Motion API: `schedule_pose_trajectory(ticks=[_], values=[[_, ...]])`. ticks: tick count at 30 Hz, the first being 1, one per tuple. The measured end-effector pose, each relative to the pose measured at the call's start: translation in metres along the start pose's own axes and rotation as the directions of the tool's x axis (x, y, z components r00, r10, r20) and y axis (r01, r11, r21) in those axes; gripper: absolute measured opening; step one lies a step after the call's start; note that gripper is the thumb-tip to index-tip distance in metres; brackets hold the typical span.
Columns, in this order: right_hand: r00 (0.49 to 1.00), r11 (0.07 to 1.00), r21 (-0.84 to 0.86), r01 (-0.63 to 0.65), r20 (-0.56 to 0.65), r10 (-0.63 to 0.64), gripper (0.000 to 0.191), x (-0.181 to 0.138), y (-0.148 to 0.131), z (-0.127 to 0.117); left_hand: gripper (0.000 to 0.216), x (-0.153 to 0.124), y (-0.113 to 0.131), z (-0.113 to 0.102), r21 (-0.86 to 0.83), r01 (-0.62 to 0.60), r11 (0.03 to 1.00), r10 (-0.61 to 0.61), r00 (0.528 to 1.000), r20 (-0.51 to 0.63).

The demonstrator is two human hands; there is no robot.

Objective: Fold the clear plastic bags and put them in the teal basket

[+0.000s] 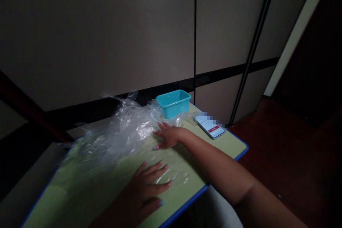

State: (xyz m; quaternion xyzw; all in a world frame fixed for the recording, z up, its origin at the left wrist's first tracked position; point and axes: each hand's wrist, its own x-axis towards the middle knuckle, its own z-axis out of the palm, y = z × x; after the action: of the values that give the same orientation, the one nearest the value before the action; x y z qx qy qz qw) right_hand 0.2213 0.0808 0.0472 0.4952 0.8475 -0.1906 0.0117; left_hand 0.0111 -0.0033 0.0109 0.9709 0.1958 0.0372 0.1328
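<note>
Pressing splayed fingers on plastic (176, 175), left hand (145, 189) and right hand (167, 136) (nearer the tub (173, 104)) seem mid-smoothing; the bunch (125, 124) beside it needs spreading.

We can't read white smartphone (211, 127) screen, top end pixelated. Left hand (145, 188) forearm, green blue-edged table (229, 146) cut by bottom edge.
</note>
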Motion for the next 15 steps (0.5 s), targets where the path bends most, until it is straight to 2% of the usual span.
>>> schedule_pose_trajectory(ticks=[3,8,11,15], values=[[1.0,1.0,-0.01,0.013,0.003,-0.013,0.082,0.0,0.0,0.001,0.044,0.001,-0.003,0.003,-0.051,0.031,0.998,-0.033,0.999,-0.036],[1.0,1.0,-0.011,0.005,0.0,-0.005,0.082,0.0,-0.001,0.004,0.059,-0.002,0.006,0.001,-0.145,0.111,0.983,-0.123,0.989,-0.081],[1.0,1.0,-0.002,0.008,0.008,-0.008,0.08,0.001,0.001,0.006,0.059,-0.003,0.008,0.0,-0.137,0.157,0.978,-0.171,0.981,-0.092],[1.0,1.0,-0.025,0.013,0.005,-0.013,0.078,0.001,0.001,0.006,0.056,-0.005,0.007,0.0,-0.069,0.155,0.986,-0.162,0.98,-0.116]])
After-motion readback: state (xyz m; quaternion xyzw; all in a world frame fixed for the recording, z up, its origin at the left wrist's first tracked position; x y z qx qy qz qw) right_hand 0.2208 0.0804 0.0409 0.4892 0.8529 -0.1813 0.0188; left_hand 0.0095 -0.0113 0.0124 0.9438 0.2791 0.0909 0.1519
